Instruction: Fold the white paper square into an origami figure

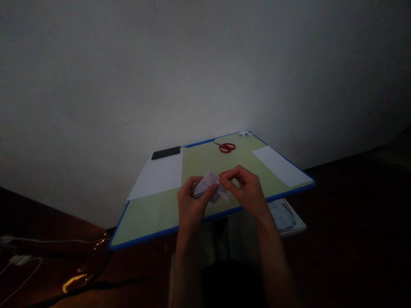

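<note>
A piece of folded white paper [208, 181] with several creased points is held up above the front part of the table. My left hand [192, 201] grips it from the left, thumb on the near face and fingers behind. At its right side, my right hand [245, 187] pinches an edge or corner between thumb and index finger. The fingertips partly cover that corner. Beyond the hands lie scissors [227, 148] with red handles, their blades pointing left. A small folded paper shape [245, 133] sits at the far right corner.
The pale green table [154, 218] has a blue rim and stands against a grey wall [205, 77]. White sheets lie on the left [160, 177] and right [282, 166]. A dark flat phone-like object [166, 152] rests on the left sheet. White cables [58, 240] run across the floor.
</note>
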Tool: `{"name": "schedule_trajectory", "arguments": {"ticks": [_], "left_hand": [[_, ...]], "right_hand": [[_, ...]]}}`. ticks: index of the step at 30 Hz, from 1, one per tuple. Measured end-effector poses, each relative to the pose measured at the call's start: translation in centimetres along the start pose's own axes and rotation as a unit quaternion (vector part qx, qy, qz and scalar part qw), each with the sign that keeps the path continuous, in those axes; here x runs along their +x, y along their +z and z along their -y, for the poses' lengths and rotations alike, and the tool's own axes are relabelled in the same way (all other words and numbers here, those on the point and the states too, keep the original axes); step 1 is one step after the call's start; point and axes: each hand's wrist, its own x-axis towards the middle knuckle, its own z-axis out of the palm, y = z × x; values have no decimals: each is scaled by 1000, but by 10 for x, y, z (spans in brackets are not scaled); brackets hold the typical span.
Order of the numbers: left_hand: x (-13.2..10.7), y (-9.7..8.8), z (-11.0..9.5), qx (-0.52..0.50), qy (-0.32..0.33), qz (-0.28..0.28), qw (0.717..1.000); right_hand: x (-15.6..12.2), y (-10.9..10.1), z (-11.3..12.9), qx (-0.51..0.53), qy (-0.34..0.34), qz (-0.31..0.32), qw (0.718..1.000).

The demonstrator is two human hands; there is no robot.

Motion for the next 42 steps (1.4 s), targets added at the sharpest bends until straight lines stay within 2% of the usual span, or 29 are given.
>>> {"name": "schedule_trajectory", "arguments": {"ticks": [5,15,26,32,36,42], "left_hand": [[1,-2,-1,-16,-24,26,999],[1,-7,0,-14,-56,60,997],[-3,-11,-3,-6,-54,99,994],[-3,-15,-2,3,-61,115,991],[-2,-14,0,-14,-63,103,993],[-2,-11,3,-37,-61,66,995]], "right_hand": [[0,-3,3,8,20,10,1000],[-2,-6,7,5,11,26,1000],[-4,-9,14,-26,-2,64,998],[-4,-10,11,-13,31,56,998],[-2,-8,9,-1,48,53,997],[-3,-8,12,-3,33,75,997]]}}
